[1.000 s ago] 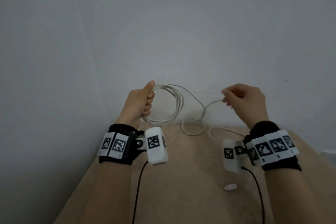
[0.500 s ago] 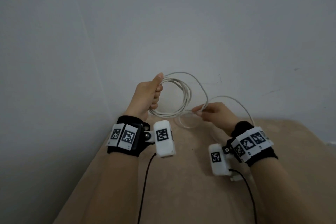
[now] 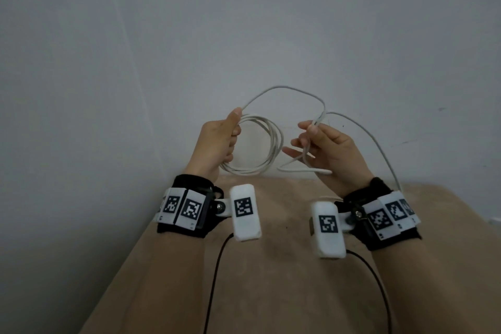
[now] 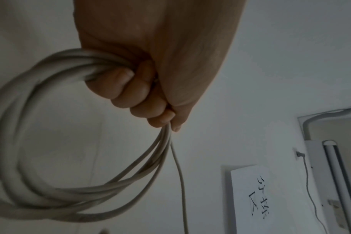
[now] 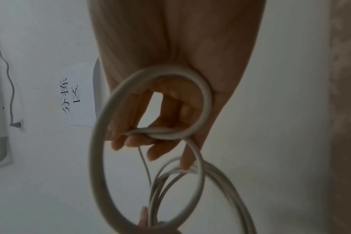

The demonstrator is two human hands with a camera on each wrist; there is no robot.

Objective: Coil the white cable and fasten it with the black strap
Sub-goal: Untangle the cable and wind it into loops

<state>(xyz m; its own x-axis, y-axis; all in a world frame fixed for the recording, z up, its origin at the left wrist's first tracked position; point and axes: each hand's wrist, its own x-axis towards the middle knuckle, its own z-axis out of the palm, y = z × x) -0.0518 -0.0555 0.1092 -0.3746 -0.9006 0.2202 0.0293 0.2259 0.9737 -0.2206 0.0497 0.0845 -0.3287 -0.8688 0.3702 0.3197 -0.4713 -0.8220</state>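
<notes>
Right now we hold the white cable [image 3: 271,144] up in front of the pale wall [image 3: 244,22], above the far edge of the beige table [image 3: 284,279]. Our left hand [image 3: 217,144] is closed in a fist around several gathered loops; in the left wrist view the fingers [image 4: 128,88] curl tight over the bundle, the coil hangs below the fist and one single strand drops away from under the little finger. Our right hand [image 3: 328,149] sits just beside the coil, palm turned toward us, thumb and forefinger pinching a strand near its top while the other fingers spread loosely. From that pinch one length arcs up and over to the left thumb, and another runs out to the right and down behind the right wrist. A small loose bend of cable lies across the right palm, and in the right wrist view it circles in front of the fingers [image 5: 150,142], blurred. Both wrists wear black bands with printed markers and a white camera unit [image 3: 245,211], each trailing a thin black lead toward us. We cannot see the black strap in any view
</notes>
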